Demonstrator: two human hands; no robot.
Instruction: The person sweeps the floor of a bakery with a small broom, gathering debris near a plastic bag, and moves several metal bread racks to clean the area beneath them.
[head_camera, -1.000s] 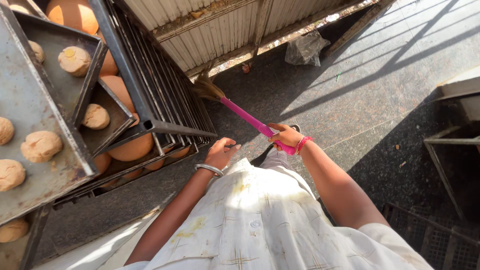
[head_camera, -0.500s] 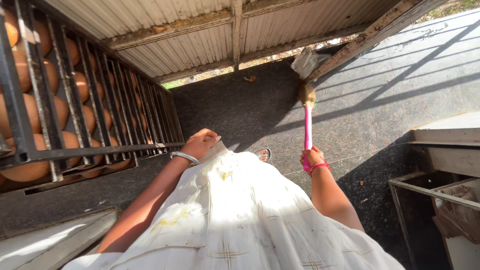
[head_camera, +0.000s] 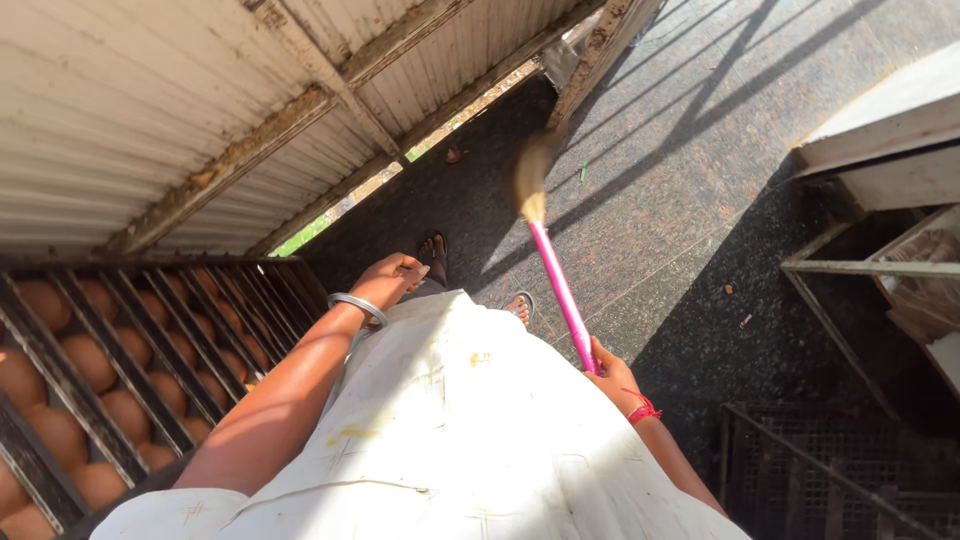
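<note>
Two hands are in view, and only my right hand (head_camera: 612, 375) is working: its fingers are wrapped tight round the pink handle of the broom (head_camera: 556, 282), whose blurred bristle head sits well ahead of the fingertips on the dark stone floor (head_camera: 700, 200). My left hand (head_camera: 392, 278) hangs loose, fingers lightly curled on nothing, just beside the white garment (head_camera: 450, 420) and near the rack of round loaves (head_camera: 90, 400). I judge this mid-sweep; the coming stroke needs a steady grip.

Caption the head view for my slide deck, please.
Right hand grips a pink-handled broom over the dark floor; left hand hangs free.
</note>
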